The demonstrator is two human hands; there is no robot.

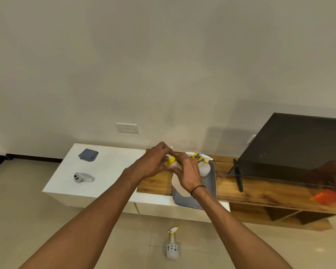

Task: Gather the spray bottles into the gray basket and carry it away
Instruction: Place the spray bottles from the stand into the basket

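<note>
both hands (171,167) clamped on spray bottle (176,172) over gray basket (211,183); label seemingly unreadable.

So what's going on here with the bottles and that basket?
A person has both hands, left hand and right hand, on a yellow-capped spray bottle above the gray basket on the counter. Another bottle already stands in the basket. One spray bottle is still on the floor below.
</note>
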